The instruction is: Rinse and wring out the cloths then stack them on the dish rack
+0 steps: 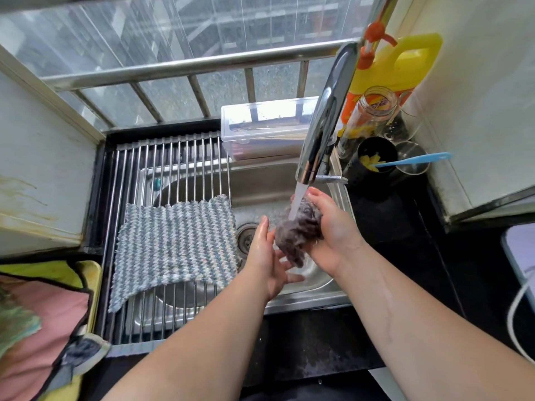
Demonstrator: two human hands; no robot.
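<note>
Cloth (298,233) bunched in right hand (330,227)

Arms: two bare forearms, no sleeves | left hand (267,256): wet, no rings | right hand (330,230): wet, no rings

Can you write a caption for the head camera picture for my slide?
Right hand holds a bunched grey cloth under the running tap; a striped cloth lies on the dish rack.
</note>
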